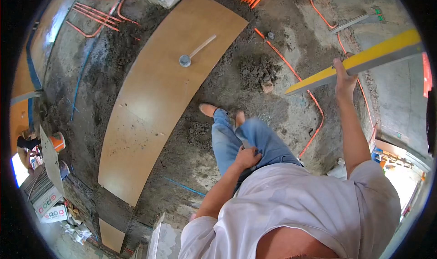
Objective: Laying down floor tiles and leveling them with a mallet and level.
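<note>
Two hands show. The left hand [248, 158] is curled shut against the blue jeans [246, 143], on the thigh. A thin grey thing pokes out from under it, but I cannot tell what it is.

The right hand [344, 79] is held out far from the body, and its fingers are closed tight around one long yellow bar [355, 62]. The hand grips it near the middle. The bar's long way runs from lower left to upper right. Its low end points at the dirt floor [273, 90] near the middle, and its high end goes up toward the right edge. It hangs in the air above the floor.

Two tan shoes [208, 109] stand on the dirt, just past the jeans.

One long brown board [154, 99] lies flat on the floor to the left. A smaller brown piece [111, 235] lies near its close end.

One hammer [195, 51] rests on the far part of the board. Its grey head is closer and its pale handle points up and right.

Thin orange pipes [314, 104] snake over the floor, one running under the yellow bar. More orange pipes [98, 17] lie far away at the top left.

At the left edge sit two white boxes with red marks [50, 206], down low. One orange and white bucket [58, 141] stands above them.
</note>
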The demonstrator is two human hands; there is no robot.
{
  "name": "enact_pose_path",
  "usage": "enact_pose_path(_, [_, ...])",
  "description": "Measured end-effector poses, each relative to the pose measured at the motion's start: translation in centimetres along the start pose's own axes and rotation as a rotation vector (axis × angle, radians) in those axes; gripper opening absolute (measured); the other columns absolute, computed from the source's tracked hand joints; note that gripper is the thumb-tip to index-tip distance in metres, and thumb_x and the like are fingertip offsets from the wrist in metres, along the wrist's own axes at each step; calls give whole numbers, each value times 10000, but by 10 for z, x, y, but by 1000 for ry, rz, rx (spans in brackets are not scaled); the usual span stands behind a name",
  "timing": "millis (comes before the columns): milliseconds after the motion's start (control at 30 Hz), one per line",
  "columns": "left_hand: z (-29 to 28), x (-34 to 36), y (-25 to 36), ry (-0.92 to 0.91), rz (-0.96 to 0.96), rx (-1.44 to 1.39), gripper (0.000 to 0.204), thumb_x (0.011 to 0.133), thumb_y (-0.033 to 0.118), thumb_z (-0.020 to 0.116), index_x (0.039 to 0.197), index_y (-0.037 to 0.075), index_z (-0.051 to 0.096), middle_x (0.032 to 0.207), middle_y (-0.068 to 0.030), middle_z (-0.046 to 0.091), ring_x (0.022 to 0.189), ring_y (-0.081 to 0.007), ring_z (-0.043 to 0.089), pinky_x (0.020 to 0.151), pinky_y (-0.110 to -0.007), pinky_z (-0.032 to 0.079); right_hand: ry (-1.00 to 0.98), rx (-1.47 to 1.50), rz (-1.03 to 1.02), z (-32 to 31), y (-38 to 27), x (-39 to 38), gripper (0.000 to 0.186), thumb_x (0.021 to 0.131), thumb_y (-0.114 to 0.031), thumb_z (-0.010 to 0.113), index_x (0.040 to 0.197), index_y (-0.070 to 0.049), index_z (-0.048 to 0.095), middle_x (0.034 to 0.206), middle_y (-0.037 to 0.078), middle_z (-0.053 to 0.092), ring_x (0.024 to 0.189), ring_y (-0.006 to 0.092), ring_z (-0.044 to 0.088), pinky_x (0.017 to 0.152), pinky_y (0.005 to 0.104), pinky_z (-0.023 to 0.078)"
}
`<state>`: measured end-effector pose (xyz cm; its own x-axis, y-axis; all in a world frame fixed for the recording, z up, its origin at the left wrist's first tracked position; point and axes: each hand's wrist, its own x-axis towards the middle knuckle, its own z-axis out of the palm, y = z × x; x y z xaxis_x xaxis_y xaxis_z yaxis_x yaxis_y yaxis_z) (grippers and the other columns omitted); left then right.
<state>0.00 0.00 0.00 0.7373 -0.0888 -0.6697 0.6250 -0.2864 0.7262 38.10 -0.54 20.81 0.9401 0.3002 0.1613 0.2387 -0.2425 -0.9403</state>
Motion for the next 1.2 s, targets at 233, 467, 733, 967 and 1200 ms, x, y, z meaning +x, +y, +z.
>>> enact_pose_path(233, [-78, -3, 15, 81, 117, -141, 357, 852, 290, 594, 1115, 48, 608, 940, -188, 671, 978, -348, 620, 1079, -494, 310, -91, -599, 138, 60, 77, 49, 447, 754, -254, 752, 1053, -3, 534, 895, 78, 597, 809, 193, 572, 741, 325, 473])
enact_pose_path(467, [-93, 27, 9, 105, 178, -110, 352, 854, 279, 619, 1122, 52, 608, 844, -170, 669, 913, -336, 631, 1059, -510, 331, -253, -993, 388, 67, 256, 49, 541, 669, -340, 729, 1037, 23, 572, 954, 225, 647, 871, 364, 643, 789, 413, 497])
enact_pose_path(733, [-157, 112, -89, 448, -279, -459, 342, 844, 133, 651, 1156, 5, 596, 1108, -175, 647, 1046, -344, 609, 997, -427, 422, -204, -1050, 620, 44, 479, 38, 632, 632, -306, 785, 1094, 33, 519, 944, 192, 645, 890, 328, 652, 775, 396, 508])
enact_pose_path(967, [-214, 183, -311, 748, -786, -893, 476, 923, 239, 585, 1342, 73, 431, 1163, -111, 610, 1001, -252, 624, 825, -368, 508, -2, -1024, 691, 15, 701, 3, 815, 603, -349, 854, 1202, 14, 436, 1047, 210, 623, 962, 333, 629, 823, 414, 499])
enact_pose_path(1200, [-329, 238, -434, 1029, -931, -684, 601, 926, 233, 550, 1450, 109, 283, 1409, -145, 427, 1166, -318, 522, 935, -480, 435, 258, -820, 846, 30, 822, 10, 840, 594, -382, 872, 1192, -8, 417, 1056, 172, 595, 900, 280, 614, 769, 411, 509])
